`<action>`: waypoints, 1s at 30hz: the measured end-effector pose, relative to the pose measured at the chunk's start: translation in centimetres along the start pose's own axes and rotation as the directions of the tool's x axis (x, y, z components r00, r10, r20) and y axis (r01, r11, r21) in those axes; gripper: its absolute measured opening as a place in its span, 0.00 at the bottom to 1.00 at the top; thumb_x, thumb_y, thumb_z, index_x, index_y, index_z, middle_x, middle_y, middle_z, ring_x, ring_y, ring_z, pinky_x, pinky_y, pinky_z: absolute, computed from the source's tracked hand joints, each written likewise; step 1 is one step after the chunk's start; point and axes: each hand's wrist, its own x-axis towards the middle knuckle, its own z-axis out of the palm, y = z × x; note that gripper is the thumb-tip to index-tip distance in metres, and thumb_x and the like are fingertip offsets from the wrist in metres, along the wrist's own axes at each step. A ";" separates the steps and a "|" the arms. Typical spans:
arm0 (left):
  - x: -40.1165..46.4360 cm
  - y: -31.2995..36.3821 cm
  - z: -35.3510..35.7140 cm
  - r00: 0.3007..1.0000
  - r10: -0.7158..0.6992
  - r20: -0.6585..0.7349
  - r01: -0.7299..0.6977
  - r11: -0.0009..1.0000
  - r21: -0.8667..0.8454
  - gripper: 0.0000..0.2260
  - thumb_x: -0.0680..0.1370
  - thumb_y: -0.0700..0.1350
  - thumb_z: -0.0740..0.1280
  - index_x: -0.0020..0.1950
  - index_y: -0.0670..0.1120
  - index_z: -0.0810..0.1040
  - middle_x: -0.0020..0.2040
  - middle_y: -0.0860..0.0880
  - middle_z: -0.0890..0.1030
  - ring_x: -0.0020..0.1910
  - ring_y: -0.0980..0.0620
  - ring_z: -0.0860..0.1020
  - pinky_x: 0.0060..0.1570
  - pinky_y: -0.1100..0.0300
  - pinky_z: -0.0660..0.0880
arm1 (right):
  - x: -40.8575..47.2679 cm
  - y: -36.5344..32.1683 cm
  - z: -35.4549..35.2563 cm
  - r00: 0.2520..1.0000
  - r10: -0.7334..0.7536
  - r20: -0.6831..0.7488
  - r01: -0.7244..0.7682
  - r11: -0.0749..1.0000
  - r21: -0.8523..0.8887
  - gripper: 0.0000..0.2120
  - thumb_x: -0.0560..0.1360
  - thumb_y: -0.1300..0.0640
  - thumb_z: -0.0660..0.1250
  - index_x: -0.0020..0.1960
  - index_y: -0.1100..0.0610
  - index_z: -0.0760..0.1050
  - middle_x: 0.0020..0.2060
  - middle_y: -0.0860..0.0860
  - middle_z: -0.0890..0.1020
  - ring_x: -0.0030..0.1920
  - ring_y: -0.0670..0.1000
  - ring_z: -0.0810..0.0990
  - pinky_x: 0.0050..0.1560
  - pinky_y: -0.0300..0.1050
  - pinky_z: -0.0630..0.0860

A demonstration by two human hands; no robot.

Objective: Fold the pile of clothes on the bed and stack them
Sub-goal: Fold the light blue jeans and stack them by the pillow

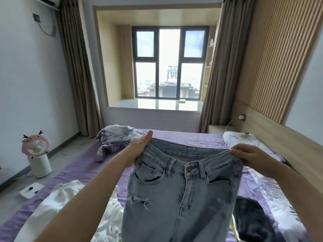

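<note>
place: a bedroom in a home | near: a bed (174,137) with a purple sheet and a pillow (244,139) on the right | far: a big window (169,62) with brown curtains (76,67) | left: a pink fan (35,147) on the floor

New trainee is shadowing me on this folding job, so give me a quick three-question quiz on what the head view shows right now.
1. True or false: the jeans lie folded flat on the bed.
2. Which hand grips the waistband corner nearer the pillow?
3. What lies below the left hand and forearm: A) white garment B) dark garment?

Key: 1 false, held up by the waistband; 2 right hand; 3 A.
</note>
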 end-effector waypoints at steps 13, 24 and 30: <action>2.4 15.6 -4.4 0.935 0.330 -0.131 -0.244 0.865 0.437 0.07 0.69 0.41 0.77 0.44 0.47 0.80 0.39 0.50 0.84 0.36 0.55 0.82 0.31 0.67 0.76 | 4.8 -10.6 -1.2 0.939 -0.330 -0.097 0.200 0.755 -0.624 0.18 0.75 0.55 0.69 0.38 0.54 0.59 0.31 0.52 0.69 0.27 0.45 0.72 0.25 0.35 0.73; 2.3 22.6 -4.5 0.671 0.687 -0.280 -0.316 0.606 0.730 0.13 0.80 0.47 0.64 0.61 0.41 0.71 0.50 0.47 0.75 0.50 0.48 0.73 0.50 0.55 0.69 | 8.5 -22.4 -1.2 0.749 -0.384 -0.540 0.318 0.923 -0.216 0.19 0.78 0.50 0.65 0.66 0.56 0.71 0.57 0.50 0.75 0.52 0.50 0.76 0.45 0.37 0.72; 2.0 24.1 -5.4 0.550 0.766 -0.334 -0.348 0.573 0.742 0.13 0.78 0.49 0.67 0.55 0.41 0.73 0.47 0.47 0.76 0.46 0.49 0.73 0.44 0.57 0.66 | 6.1 -25.8 -3.7 0.889 -0.426 -0.169 0.306 0.826 -0.474 0.25 0.65 0.45 0.75 0.55 0.56 0.73 0.46 0.53 0.80 0.45 0.53 0.82 0.41 0.44 0.81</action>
